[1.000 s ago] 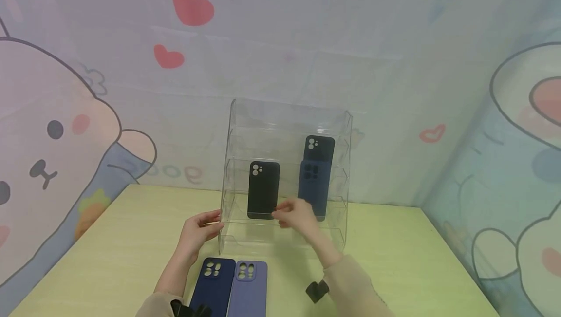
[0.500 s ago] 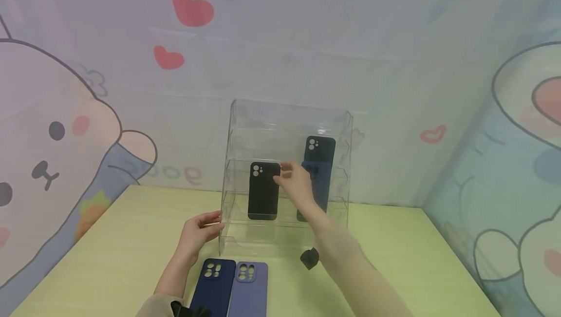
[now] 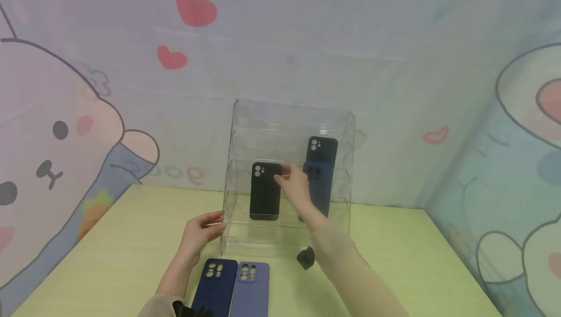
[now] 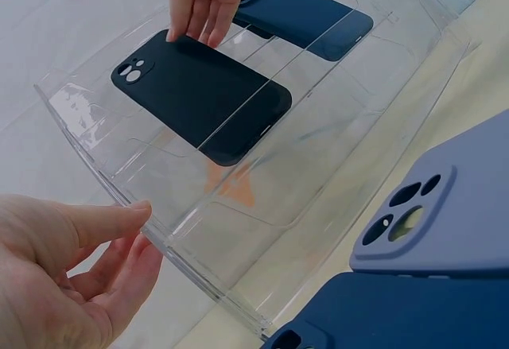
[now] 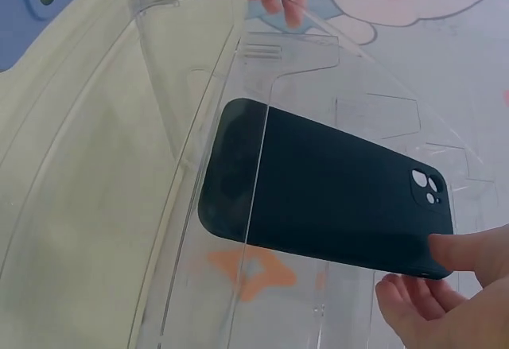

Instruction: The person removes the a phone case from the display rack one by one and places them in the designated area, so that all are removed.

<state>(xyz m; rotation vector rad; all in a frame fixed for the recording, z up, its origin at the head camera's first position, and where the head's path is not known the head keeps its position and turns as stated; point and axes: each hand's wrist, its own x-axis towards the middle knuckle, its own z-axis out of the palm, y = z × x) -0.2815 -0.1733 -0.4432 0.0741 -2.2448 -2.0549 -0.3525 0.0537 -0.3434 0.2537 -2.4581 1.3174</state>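
A: Leftmost item?
B: Left hand (image 3: pixel 197 234): thumb and fingers pinching the left edge of the clear rack (image 3: pixel 285 117), which stands on the surface (image 3: pixel 385 244).
A: Next?
B: Navy case (image 3: pixel 215 285), lying on the surface before the rack, camera cutouts toward it. Lilac case (image 3: pixel 251 290) lies just beside, to the right. Near ends of both are out of the head view.
A: Black case (image 3: pixel 265 195)?
B: Upright in the rack, lower end behind a clear lip, cutouts at upper left.
A: Right hand (image 3: pixel 296 185)?
B: Gripping that case at its upper right corner, thumb on the front.
A: Farther right?
B: Blue case (image 3: pixel 322 180), upright in the rack, partly covered by the wrist. Behind it, a dark case (image 3: pixel 326 149) shows higher.
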